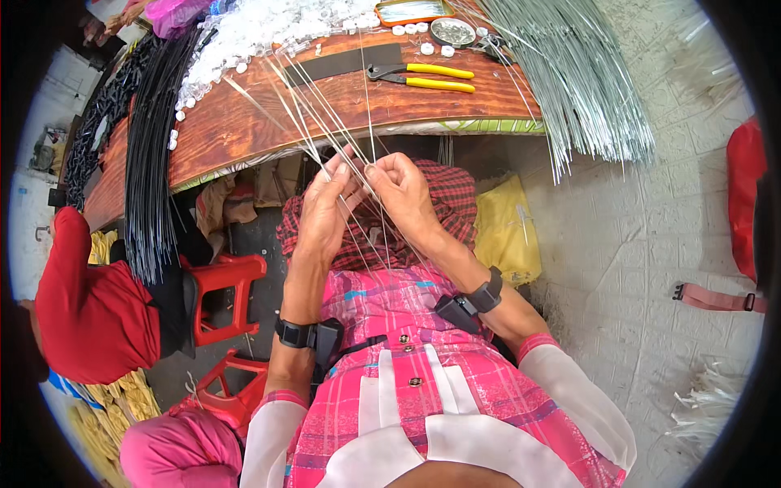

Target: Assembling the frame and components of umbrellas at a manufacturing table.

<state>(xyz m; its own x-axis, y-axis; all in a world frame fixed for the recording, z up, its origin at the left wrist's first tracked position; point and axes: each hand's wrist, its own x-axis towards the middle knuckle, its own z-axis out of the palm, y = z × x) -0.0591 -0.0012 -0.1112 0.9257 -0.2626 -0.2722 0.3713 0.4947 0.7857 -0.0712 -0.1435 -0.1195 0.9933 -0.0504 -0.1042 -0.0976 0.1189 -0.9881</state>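
Note:
In front of my lap, my left hand (325, 203) holds several thin pale wires (311, 146) between thumb and fingers. They fan up over the table edge, with some ends trailing below the hands. My right hand (403, 189) is close beside it, its thumb and forefinger pinching a thin wire that rises almost straight up. The exact grip points are partly hidden by the fingers. Beyond the hands, end-cutting pliers with yellow handles (439, 71) lie on the table, next to a dark flat strip (346, 65).
White plastic pieces (252, 41) heap on the wooden table (236, 122). A grey wire bundle (578, 81) overhangs its right end, black strands (153, 138) its left. A round tin (452, 32) stands at the back. A person in red (98, 309) sits left, near red stools (224, 297).

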